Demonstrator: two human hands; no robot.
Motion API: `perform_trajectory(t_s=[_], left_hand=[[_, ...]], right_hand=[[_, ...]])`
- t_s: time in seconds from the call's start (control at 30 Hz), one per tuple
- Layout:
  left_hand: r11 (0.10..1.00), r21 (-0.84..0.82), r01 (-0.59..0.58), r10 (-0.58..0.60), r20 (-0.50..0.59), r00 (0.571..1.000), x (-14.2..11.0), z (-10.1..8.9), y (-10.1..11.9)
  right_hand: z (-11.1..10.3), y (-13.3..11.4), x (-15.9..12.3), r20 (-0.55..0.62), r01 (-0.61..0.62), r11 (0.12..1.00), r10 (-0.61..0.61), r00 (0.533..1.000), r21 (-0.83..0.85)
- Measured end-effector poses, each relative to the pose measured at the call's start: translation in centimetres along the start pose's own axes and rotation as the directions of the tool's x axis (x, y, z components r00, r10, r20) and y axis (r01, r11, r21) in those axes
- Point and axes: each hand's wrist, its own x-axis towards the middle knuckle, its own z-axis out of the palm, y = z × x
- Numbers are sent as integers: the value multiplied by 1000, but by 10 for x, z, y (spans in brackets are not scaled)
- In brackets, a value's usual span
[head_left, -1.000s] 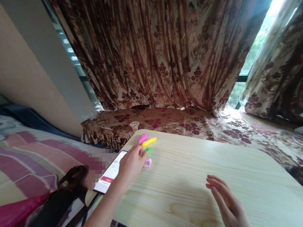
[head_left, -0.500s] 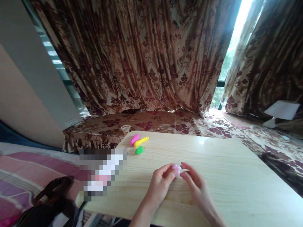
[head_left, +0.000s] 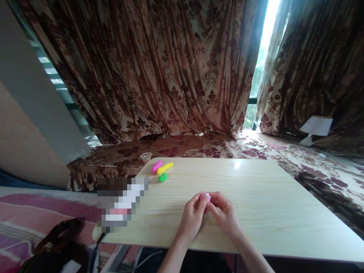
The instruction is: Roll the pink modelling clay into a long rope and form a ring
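A small lump of pale pink and white modelling clay (head_left: 205,196) is pinched above the table in front of me. My left hand (head_left: 193,215) is closed on it, thumb over the near side. From the right, the fingertips of my right hand (head_left: 225,213) press against the same lump, thumb and forefinger bent inward. Fingers cover much of the clay, so its full shape is hidden. Farther off, at the table's far left corner, lie a magenta clay piece (head_left: 157,167), a yellow clay roll (head_left: 165,168) and a green clay lump (head_left: 163,177).
The pale wooden table (head_left: 256,204) spans the space before me. A blurred-out white object (head_left: 125,203) lies along its left edge. Behind the corner sits a clear plastic cup (head_left: 146,156). A white lamp (head_left: 316,127) stands on the cloth-covered ledge at right, beside patterned curtains (head_left: 176,68).
My right hand has come in from the right, and its fingertips now meet the pink clay in my left hand. The view has shifted slightly.
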Motion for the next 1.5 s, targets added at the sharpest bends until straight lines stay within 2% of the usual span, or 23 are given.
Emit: perform_trajectory(t_s=[0.33,0.53,0.87,1.13,1.3,1.5], left_hand=[[998,29,-63,62,24,998,-3,-7,-4],[998,34,-62,62,-8,998,-3,-6,-11],[995,63,-82,81,12,997,-2,-6,-19],[992,73,-107,104,43,994,-4,-6,-13],[994,72,-84,78,82,994,-6,-4,-11],[998,50,-29,26,70,997,-6,-6,-13]], right_hand=[[-1,4,-4,42,64,998,-64,997,13],[1,4,-2,52,53,998,-55,997,33],[-1,9,-3,-7,32,997,-32,999,72],[-2,5,-1,-32,-1,998,3,999,66],[-4,14,0,-83,-16,998,20,996,53],[-2,15,1,-108,-23,996,33,994,86]])
